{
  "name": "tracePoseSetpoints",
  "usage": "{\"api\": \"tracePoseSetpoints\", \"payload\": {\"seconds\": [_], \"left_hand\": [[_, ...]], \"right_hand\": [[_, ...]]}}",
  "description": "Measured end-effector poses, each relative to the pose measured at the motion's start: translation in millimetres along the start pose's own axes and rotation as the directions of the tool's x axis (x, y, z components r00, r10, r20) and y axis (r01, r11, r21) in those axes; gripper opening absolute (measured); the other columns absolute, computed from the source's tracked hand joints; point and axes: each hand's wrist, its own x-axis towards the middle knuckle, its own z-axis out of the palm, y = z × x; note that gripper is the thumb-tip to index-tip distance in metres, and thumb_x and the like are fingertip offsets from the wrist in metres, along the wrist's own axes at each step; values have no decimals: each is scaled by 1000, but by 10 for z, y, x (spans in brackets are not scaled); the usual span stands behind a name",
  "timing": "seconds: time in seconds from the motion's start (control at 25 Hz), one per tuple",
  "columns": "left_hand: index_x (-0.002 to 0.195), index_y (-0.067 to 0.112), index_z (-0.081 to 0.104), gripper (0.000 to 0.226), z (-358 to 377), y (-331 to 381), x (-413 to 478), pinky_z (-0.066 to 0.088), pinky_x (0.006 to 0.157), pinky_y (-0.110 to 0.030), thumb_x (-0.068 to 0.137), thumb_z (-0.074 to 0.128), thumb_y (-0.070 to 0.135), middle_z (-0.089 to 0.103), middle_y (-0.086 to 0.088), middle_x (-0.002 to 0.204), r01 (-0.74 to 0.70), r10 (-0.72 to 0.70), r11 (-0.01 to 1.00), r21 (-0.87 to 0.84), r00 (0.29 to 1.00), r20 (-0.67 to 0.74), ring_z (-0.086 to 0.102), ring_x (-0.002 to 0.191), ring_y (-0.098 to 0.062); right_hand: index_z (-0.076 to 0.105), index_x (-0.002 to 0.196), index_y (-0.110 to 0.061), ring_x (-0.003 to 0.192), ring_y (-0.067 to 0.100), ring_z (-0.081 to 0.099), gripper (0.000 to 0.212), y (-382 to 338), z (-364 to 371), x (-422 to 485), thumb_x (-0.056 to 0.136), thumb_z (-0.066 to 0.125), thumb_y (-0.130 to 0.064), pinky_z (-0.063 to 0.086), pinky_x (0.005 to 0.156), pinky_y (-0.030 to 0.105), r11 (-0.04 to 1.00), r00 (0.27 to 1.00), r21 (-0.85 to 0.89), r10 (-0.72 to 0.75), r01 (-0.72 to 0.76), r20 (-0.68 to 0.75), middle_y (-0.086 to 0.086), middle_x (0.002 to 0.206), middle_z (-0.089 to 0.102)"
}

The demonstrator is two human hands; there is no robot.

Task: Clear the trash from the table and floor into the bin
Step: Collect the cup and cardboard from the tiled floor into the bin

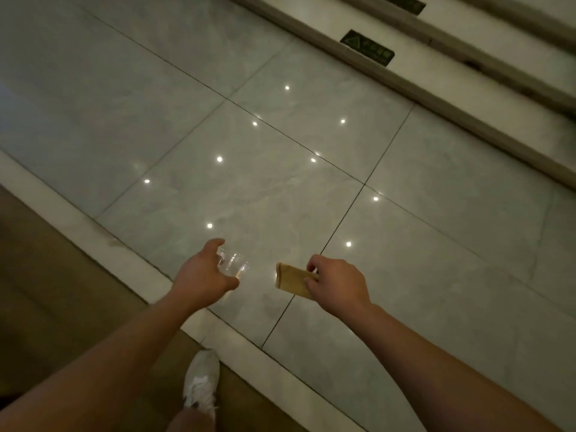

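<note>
My left hand (pixel 202 272) grips a clear plastic cup (pixel 234 265), held on its side with the mouth pointing right. My right hand (pixel 336 283) pinches a flattened tan paper cup (pixel 291 280) by one end, its rim end sticking out to the left. Both hands are held out in front of me at about waist height, over a glossy grey tiled floor (pixel 280 151). No bin and no table are in view.
A pale stone border strip (pixel 103 232) runs diagonally between the tiles and a brown floor area (pixel 46 291) at the left. Steps with dark signs (pixel 367 46) rise at the top right. My white shoe (pixel 201 385) stands on the brown floor below.
</note>
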Motion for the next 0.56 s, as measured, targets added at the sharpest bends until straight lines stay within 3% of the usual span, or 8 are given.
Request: {"api": "tracePoseSetpoints", "payload": {"seconds": [0.24, 0.44, 0.56], "left_hand": [[144, 23, 36, 94, -916, 434, -1303, 52, 89, -38, 62, 82, 26, 54, -10, 130, 112, -117, 983, -147, 993, -25, 60, 106, -25], [148, 22, 30, 90, -1393, 191, -1959, 48, 93, -37, 72, 79, 21, 47, -9, 143, 266, -282, 914, -307, 959, -8, 52, 122, -28], [148, 24, 28, 87, -1741, -39, -2177, 50, 95, -42, 76, 76, 19, 46, -10, 143, 350, -373, 865, -359, 928, 7, 52, 123, -30]], "right_hand": [[62, 100, -26, 79, 24, 64, 19, -730, -1064, -728, 84, 54, -32, 47, 60, 30, 1000, 996, 8, -26, 25, 89, 2, 92, 70], [62, 99, -27, 78, 22, 64, 19, -1449, -1541, -932, 82, 54, -32, 46, 57, 29, 995, 991, -48, -77, 83, 110, 0, 88, 69], [62, 97, -26, 79, 24, 64, 19, -1908, -1691, -964, 80, 53, -29, 46, 59, 29, 987, 983, -103, -110, 126, 147, 0, 88, 70]]}}
